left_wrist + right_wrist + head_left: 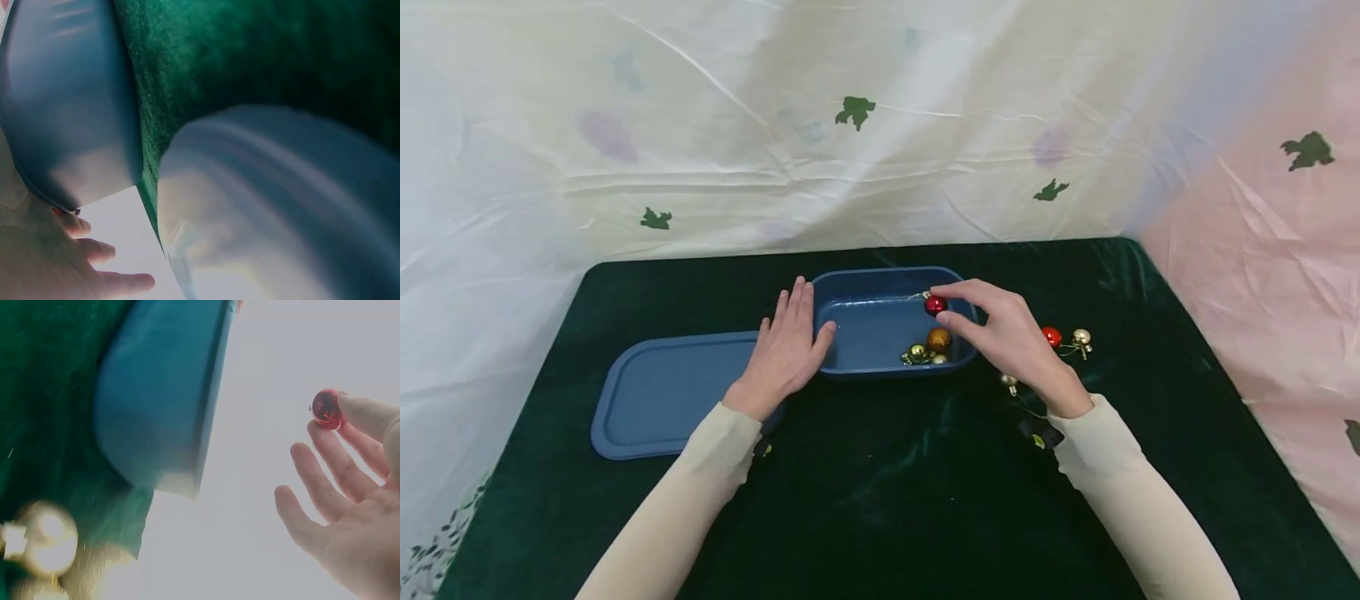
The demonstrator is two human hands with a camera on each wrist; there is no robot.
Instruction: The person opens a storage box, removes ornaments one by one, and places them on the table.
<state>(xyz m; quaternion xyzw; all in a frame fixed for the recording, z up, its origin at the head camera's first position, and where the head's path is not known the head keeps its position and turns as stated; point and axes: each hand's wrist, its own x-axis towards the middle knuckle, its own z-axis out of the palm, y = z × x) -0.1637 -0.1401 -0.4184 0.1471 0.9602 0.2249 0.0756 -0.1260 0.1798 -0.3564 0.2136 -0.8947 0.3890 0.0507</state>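
A shiny red bauble [936, 305] with a thin string is pinched between the thumb and fingers of my right hand [1011, 329], over the right end of a blue rectangular box [868, 371]. The right wrist view has the same red bauble [327, 409] at the thumb tip, with the other fingers spread. Against the box's left side rests my left hand [786, 354], its fingers straight and its thumb over the rim. Inside the box, toward the near right corner, lie an orange-gold bauble [938, 338] and small gold-green baubles [917, 354].
A blue lid [677, 396] lies flat left of the box, partly under my left forearm. Right of the box are another red bauble [1052, 337], a pale gold bauble [1082, 337] and a gold one [1009, 381] near my right wrist. Dark green cloth [880, 500] covers the table.
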